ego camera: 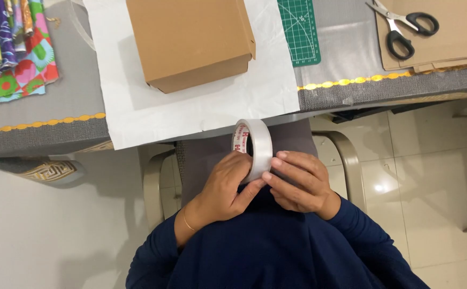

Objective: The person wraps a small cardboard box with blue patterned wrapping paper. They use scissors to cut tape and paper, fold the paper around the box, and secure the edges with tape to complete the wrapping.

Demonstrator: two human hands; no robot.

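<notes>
Fingers [244, 184] of the left hand [220, 192] curl closed around a white tape roll [256, 144], held upright above the lap just below the counter [57, 101] edge; the right hand [297, 182] pinches its lower rim. Beyond lie white paper [201, 112], a brown box [190, 40] and scissors [404, 27]

Home craft workspace: cloth-covered table [57, 107] carrying cutting mat [299, 29], scissors [404, 27], patterned paper [11, 48], cardboard box [190, 40]; tiled floor [431, 171].
</notes>
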